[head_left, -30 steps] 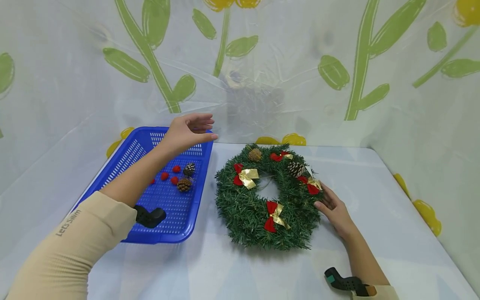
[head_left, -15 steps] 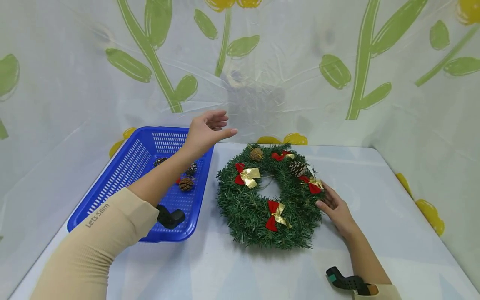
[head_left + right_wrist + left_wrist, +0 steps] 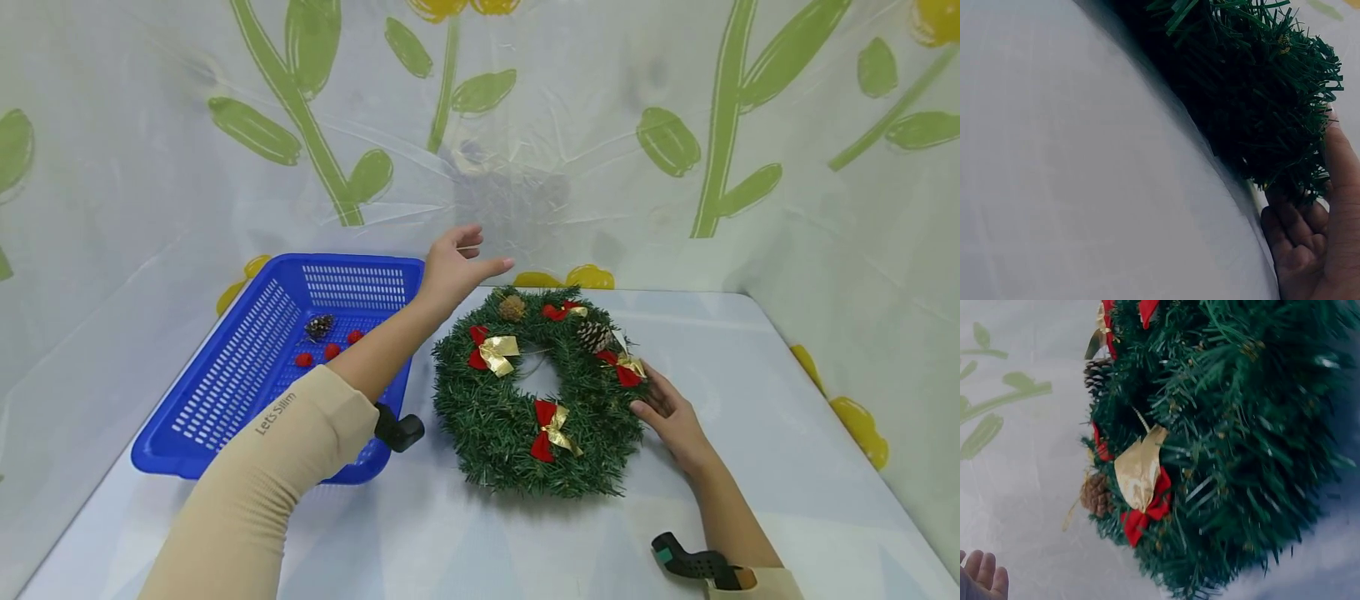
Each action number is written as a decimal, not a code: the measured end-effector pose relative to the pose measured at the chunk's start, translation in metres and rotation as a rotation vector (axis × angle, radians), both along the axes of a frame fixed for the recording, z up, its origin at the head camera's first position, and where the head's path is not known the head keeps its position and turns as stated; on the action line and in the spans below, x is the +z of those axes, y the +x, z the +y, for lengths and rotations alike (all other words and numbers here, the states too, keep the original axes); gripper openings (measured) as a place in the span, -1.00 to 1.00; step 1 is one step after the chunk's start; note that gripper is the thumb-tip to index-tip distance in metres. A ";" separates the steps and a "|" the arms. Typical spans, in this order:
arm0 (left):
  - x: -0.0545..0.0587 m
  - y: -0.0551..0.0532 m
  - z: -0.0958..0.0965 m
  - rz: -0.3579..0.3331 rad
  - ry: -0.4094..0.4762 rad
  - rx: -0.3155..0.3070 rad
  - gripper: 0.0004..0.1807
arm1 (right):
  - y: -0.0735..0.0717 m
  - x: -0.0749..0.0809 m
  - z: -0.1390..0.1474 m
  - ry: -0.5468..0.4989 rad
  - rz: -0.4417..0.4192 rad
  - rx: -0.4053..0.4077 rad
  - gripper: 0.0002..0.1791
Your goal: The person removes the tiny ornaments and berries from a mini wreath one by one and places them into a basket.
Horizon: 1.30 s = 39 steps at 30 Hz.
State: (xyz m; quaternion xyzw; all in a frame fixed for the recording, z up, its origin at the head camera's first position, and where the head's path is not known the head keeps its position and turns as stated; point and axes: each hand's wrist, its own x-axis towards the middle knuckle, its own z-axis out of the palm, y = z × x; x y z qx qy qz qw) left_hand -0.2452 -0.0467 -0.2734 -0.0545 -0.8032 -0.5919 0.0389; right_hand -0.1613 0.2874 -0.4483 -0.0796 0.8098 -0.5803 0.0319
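Note:
A green artificial wreath (image 3: 480, 433) lies on the table, dressed with red-and-gold bows (image 3: 495, 353), a brown pine cone (image 3: 512, 308) and a white-tipped pine cone (image 3: 594, 336). My right hand (image 3: 678, 425) grips its right edge; the right wrist view has the thumb along the outer side and curled fingers (image 3: 1297, 231) under the greenery. My left hand (image 3: 459, 271) hovers beyond the wreath's back left part, thumb stretched away from loosely bent fingers, with nothing visible between them. Only its fingertips (image 3: 988, 578) enter the left wrist view, apart from the wreath.
Left of the wreath stands a blue plastic basket (image 3: 217, 400) with slotted sides. Inside are a dark pine cone (image 3: 319, 327) and several small red balls (image 3: 332, 352); my left forearm hides part of it. A flower-printed sheet (image 3: 570, 167) hangs behind the white table (image 3: 750, 375).
My left hand has moved right, from over the basket's back right corner to behind the wreath's back left part. The right hand and the wreath have stayed in place.

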 end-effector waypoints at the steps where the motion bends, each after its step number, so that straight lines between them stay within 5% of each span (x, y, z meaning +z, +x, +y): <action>1: -0.002 -0.002 0.003 -0.008 -0.003 0.006 -0.20 | 0.000 0.000 0.000 0.011 -0.004 -0.002 -0.23; 9: -0.019 -0.011 0.020 -0.033 0.007 0.027 -0.16 | 0.000 0.001 0.002 0.045 -0.017 -0.007 -0.22; 23: -0.062 -0.026 0.039 -0.107 -0.099 -0.032 -0.07 | 0.000 0.002 0.004 0.032 0.016 -0.007 -0.23; 31: -0.070 -0.026 0.038 -0.153 -0.098 -0.086 -0.20 | 0.000 0.002 0.003 0.026 0.021 -0.001 -0.24; 39: -0.083 -0.032 0.034 -0.185 -0.193 -0.118 -0.22 | -0.001 -0.001 0.000 0.012 0.021 -0.003 -0.24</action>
